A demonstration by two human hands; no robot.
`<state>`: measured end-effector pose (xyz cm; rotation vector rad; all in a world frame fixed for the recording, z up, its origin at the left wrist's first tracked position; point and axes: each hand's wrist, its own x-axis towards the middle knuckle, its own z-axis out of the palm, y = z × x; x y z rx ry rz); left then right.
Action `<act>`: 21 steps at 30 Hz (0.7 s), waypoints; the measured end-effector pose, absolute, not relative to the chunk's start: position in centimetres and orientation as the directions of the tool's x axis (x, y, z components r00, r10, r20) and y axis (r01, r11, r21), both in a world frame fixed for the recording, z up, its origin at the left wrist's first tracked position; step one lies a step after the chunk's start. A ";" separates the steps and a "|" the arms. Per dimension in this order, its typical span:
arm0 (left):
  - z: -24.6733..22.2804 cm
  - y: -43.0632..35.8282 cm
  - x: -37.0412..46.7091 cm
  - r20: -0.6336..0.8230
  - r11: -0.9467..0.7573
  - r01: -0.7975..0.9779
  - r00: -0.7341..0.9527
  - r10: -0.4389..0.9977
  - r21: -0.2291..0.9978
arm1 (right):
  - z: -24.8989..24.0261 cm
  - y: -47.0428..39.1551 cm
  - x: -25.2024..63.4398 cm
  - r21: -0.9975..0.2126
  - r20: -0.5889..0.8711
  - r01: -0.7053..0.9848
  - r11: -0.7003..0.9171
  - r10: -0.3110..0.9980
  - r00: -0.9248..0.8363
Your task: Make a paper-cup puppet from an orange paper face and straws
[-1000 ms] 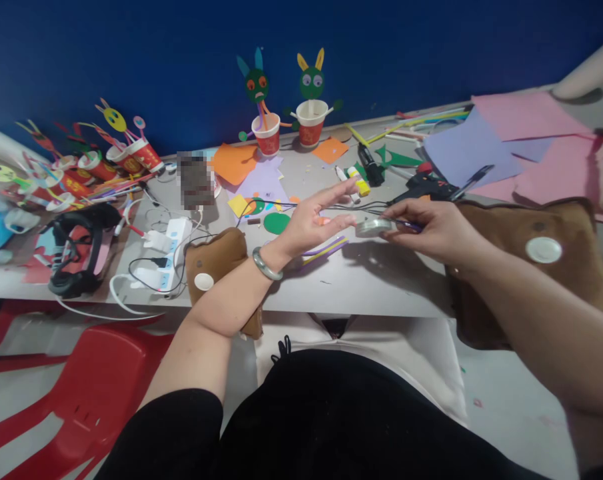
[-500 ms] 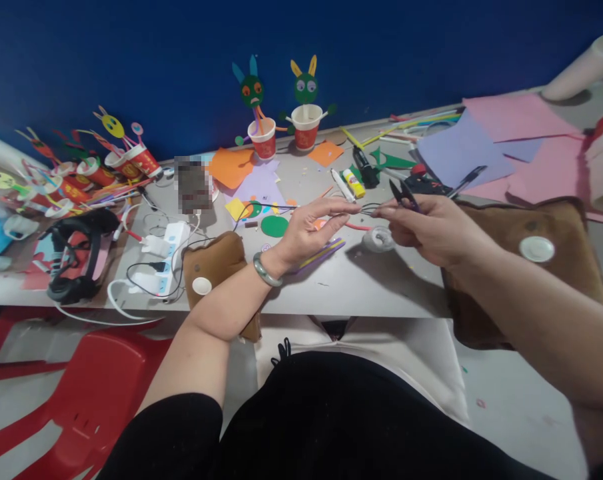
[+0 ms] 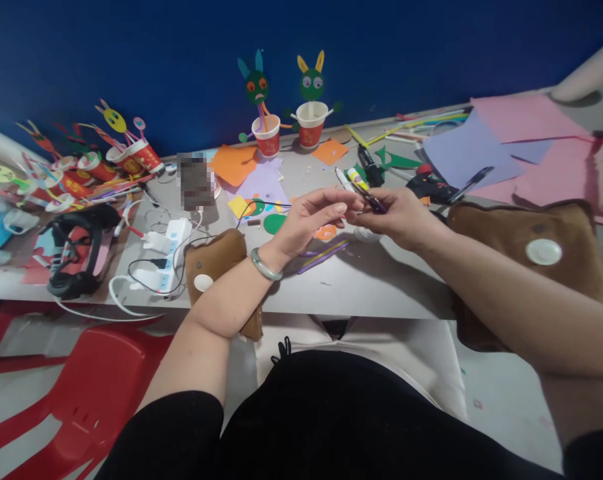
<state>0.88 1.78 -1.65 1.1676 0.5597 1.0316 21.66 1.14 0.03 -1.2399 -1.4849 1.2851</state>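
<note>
My left hand (image 3: pixel 306 223), with a bracelet on its wrist, is held over the table, its thumb and fingers closed together. Whatever they pinch is too small to make out. My right hand (image 3: pixel 398 217) meets its fingertips from the right and grips dark scissors (image 3: pixel 374 201), whose blades point up and to the left. A clear tape roll (image 3: pixel 366 235) lies below my right hand, mostly covered by it. Beneath my left hand are an orange paper piece (image 3: pixel 326 232), a green paper circle (image 3: pixel 275 224) and purple and yellow strips (image 3: pixel 324 257).
Two paper-cup figures, one with blue ears (image 3: pixel 268 137) and one with yellow ears (image 3: pixel 311 127), stand at the back. A glue stick (image 3: pixel 356 179) and coloured paper (image 3: pixel 474 153) lie behind my hands. Brown cushions (image 3: pixel 511 233) flank them. A power strip (image 3: pixel 174 250) and headset (image 3: pixel 84 250) are left.
My right hand has moved left to meet my left hand, bringing the scissors along and turning their blades. The tape roll, plainly seen before, is now mostly covered.
</note>
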 end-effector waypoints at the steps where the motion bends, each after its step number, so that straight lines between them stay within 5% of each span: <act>1: -1.5 1.8 0.8 0.129 0.043 -0.364 0.437 0.890 0.930 | 0.0 1.4 21.9 -0.983 -0.045 0.183 -0.013 0.984 -0.172; 8: -1.2 2.1 0.9 0.006 0.110 -0.307 0.355 0.935 0.945 | 1.9 2.5 24.3 -0.915 0.017 0.402 0.032 0.999 -0.040; 15: -1.0 2.4 0.9 -0.098 0.232 -0.362 0.354 0.930 0.903 | 1.7 2.6 26.8 -0.875 -0.209 0.444 -0.191 0.978 0.009; 18: -0.8 2.5 0.8 -0.111 0.244 -0.420 0.315 0.942 0.874 | 0.9 2.3 27.8 -0.661 -0.212 0.723 -0.202 0.974 0.078; 21: -0.3 2.3 0.9 -0.133 0.280 -0.457 0.327 0.936 0.844 | 0.6 1.3 28.3 -0.198 -0.187 0.980 -0.023 0.982 -0.015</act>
